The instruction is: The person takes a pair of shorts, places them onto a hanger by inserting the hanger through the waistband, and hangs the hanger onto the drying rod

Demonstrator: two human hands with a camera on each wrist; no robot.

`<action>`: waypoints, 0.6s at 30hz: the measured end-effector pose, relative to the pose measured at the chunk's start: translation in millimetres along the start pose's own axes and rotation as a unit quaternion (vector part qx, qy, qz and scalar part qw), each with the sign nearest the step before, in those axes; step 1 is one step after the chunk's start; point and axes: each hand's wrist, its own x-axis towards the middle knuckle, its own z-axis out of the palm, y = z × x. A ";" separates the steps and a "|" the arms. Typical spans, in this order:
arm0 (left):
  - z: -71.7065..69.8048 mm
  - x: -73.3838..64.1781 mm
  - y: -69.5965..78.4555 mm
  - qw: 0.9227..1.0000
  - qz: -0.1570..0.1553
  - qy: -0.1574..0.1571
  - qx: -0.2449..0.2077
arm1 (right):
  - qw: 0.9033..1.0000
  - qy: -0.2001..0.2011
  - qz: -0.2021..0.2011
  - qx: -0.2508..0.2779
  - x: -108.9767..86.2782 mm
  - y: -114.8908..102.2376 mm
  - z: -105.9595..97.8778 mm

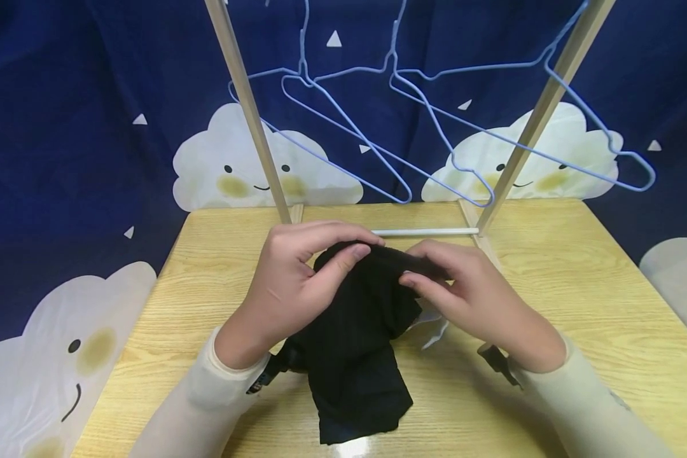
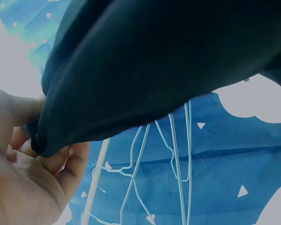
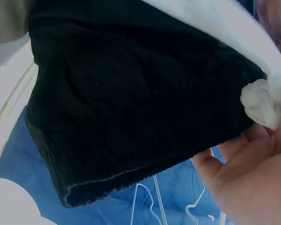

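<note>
Black shorts [image 1: 355, 356] hang from both hands above the table, the lower part trailing toward its front edge. My left hand [image 1: 294, 280] pinches the upper edge between thumb and fingers. At the right end of that same edge, my right hand [image 1: 464, 289] grips the cloth, thumb on the near side. In the right wrist view, a knotted white drawstring [image 3: 258, 102] hangs over the fabric by the right palm, and one frayed opening of the shorts faces down. Dark cloth fills the upper left wrist view, with its corner between the left fingers [image 2: 77, 164].
Beyond the hands stands a wooden rack with a left post [image 1: 252, 114] and a right post [image 1: 541, 114]. Several blue wire hangers [image 1: 360, 137] hang in it. A white rod [image 1: 426, 232] crosses low between the posts on the wooden table [image 1: 578, 286].
</note>
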 end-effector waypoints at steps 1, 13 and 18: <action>-0.7 0.2 0.1 1.000 0.000 0.002 0.001 | 1.000 0.002 0.001 -0.004 0.0 0.1 -0.5; -9.4 1.8 0.7 0.999 0.006 0.032 0.014 | 1.000 0.008 0.017 -0.012 0.4 1.8 -7.9; -12.4 1.6 -0.1 0.999 0.003 0.041 0.015 | 0.999 0.009 0.022 -0.024 0.0 2.1 -10.9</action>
